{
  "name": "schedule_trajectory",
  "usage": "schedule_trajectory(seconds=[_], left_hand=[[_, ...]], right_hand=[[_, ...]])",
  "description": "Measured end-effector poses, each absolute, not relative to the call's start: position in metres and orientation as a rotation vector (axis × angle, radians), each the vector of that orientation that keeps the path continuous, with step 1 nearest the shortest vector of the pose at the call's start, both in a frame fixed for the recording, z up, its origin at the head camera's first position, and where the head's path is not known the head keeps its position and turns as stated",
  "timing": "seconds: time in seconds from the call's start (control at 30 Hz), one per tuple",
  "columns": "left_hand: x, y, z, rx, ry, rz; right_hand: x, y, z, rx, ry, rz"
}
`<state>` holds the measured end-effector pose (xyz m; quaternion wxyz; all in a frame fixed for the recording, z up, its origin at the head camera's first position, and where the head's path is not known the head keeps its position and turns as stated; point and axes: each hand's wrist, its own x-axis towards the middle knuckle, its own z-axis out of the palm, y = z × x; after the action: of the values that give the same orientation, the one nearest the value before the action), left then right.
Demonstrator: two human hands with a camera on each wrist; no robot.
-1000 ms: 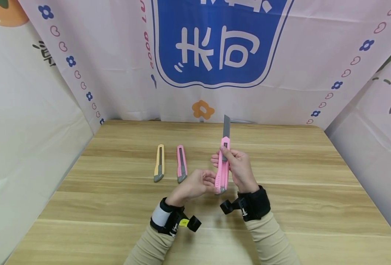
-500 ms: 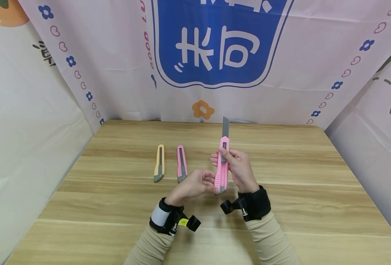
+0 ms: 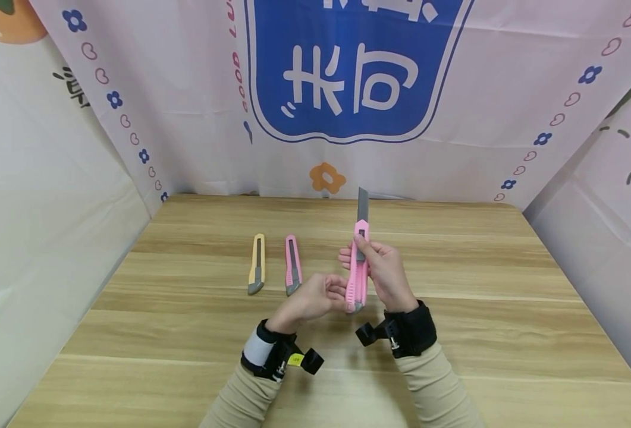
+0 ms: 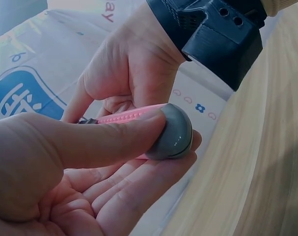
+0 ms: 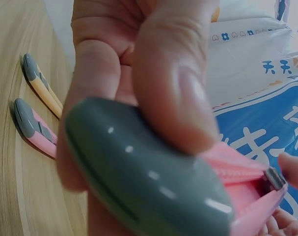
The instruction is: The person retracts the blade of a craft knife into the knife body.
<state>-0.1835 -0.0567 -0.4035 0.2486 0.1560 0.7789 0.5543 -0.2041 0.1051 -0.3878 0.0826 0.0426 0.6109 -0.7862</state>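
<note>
A pink box cutter (image 3: 357, 282) is held upright between both hands over the table, its long grey blade (image 3: 363, 204) sticking out at the far end. My right hand (image 3: 391, 274) grips the upper handle, with the thumb on the front near the slider. My left hand (image 3: 314, 298) pinches the bottom: in the left wrist view the thumb presses on the grey end cap (image 4: 179, 132) and fingers lie beneath. Left of the hands, another pink box cutter (image 3: 292, 261) and a yellow box cutter (image 3: 257, 261) lie on the table, no blades showing.
The wooden table (image 3: 481, 309) extends to both sides of the hands. A printed white cloth (image 3: 203, 137) hangs behind its far edge. Each wrist wears a black camera strap (image 3: 414, 327).
The held box cutter's blade tip has shifted very slightly left. Both hands stay nearly still around the handle, and the two box cutters on the table have not moved.
</note>
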Motion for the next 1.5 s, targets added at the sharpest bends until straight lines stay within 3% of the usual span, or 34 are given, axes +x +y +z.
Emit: schedule_trajectory(seconds=[0.3, 1.17, 1.5], left_hand=[[-0.1824, -0.0557, -0.4027, 0.439, 2.134, 1.484], [-0.1833, -0.0571, -0.4046, 0.458, 2.115, 1.498], [-0.1838, -0.058, -0.4041, 0.454, 2.086, 1.52]], right_hand=[[-0.2026, 0.1038, -0.3885, 0.181, 1.855, -2.308], [-0.2009, 0.1051, -0.3916, -0.034, 1.833, -2.379], [-0.2027, 0.1041, -0.39, 0.044, 1.833, -2.345]])
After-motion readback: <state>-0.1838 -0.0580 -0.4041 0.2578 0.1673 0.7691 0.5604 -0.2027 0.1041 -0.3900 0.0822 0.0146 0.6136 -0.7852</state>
